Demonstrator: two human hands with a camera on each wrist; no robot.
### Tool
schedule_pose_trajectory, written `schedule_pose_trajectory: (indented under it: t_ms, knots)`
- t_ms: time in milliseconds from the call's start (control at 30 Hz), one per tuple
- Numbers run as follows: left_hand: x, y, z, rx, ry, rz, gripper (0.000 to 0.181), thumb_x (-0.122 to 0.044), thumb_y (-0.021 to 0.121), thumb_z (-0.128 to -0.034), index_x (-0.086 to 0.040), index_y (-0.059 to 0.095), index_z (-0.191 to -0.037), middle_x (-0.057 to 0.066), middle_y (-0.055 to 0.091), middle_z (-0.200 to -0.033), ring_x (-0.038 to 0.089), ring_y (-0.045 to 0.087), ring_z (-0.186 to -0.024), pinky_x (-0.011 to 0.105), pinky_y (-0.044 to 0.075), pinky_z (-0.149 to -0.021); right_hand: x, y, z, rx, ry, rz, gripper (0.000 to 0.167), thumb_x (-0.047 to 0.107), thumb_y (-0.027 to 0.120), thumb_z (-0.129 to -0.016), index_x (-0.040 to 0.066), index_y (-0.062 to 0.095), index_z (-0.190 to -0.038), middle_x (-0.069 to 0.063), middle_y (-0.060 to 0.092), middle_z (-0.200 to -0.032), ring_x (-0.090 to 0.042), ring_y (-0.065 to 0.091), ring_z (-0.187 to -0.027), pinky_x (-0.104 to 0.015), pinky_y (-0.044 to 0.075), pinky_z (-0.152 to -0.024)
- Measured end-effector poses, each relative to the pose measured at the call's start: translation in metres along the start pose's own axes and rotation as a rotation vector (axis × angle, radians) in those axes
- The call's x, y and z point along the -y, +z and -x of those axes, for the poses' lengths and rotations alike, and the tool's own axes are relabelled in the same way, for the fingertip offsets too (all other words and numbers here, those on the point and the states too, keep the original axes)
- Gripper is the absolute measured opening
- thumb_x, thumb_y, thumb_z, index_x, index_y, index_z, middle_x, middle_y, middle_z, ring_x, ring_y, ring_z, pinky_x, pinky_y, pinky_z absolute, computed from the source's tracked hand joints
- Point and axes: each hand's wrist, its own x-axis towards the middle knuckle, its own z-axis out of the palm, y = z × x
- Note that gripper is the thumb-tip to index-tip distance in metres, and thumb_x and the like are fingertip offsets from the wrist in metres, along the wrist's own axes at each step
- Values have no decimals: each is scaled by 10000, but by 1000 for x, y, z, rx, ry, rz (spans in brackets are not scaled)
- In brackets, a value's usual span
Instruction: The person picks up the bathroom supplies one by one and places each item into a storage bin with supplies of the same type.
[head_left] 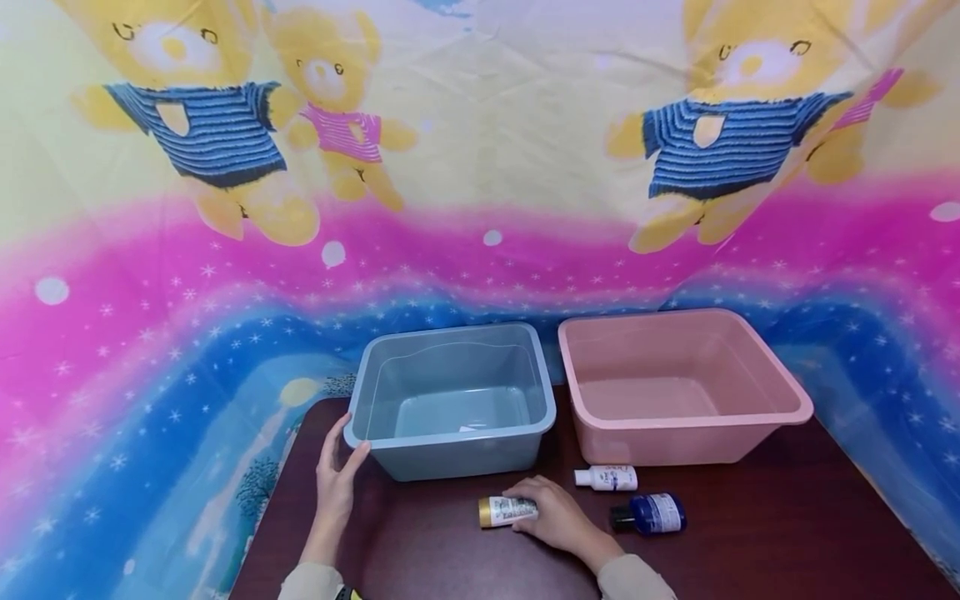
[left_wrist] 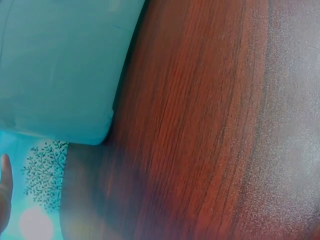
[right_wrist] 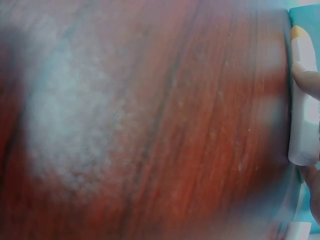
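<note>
White with a gold cap, one tube point(head_left: 502, 511) sits between the clamped thumb and fingers of the right hand point(head_left: 553, 515), in front of the blue basin point(head_left: 461, 458). Two bottles, one white point(head_left: 613, 477), one dark blue point(head_left: 662, 512), lie by the pink basin point(head_left: 660, 443), second of two. The left hand point(head_left: 337, 483), thumb and fingers apart, touches the blue basin's corner.

basins point(head_left: 457, 457) point(head_left: 675, 442): 2 | bottles point(head_left: 507, 511) point(head_left: 613, 477) point(head_left: 662, 513): 3 | table point(head_left: 810, 533): 1 | printed bears point(head_left: 217, 129) point(head_left: 351, 133) point(head_left: 738, 146) point(head_left: 870, 108): 4
</note>
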Motion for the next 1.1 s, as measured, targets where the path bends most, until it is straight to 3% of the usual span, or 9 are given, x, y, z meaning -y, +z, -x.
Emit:
schedule_pose_trajectory:
  t_ms: [400, 833, 1100]
  knots:
    - [1, 5, 1, -35, 53, 48, 554, -66, 589, -969, -61, 397, -1488, 116, 359, -1541, 206, 228, -1443, 572, 164, -1142, 9, -5, 2, 2, 22, 3, 453, 217, 865, -759, 186, 718, -1186, 87, 666, -1126, -93, 591, -1027, -326, 498, -864]
    - [3, 9, 0, -61, 71, 77, 524, -62, 570, -978, -77, 416, -1478, 53, 389, -1508, 149, 259, -1420, 505, 195, -1128, 19, -17, 2, -63, -70, 35, 459, 213, 874, -746, 179, 718, -1177, 81, 674, -1114, -91, 598, -1000, -314, 508, -841]
    - [5, 11, 0, -57, 66, 88, 553, -43, 560, -978, -48, 375, -1500, 136, 332, -1550, 165, 258, -1422, 462, 229, -1114, 33, -28, 0, -65, -91, 10, 442, 190, 859, -770, 162, 715, -1186, 86, 669, -1134, -98, 600, -1024, -325, 511, -845]
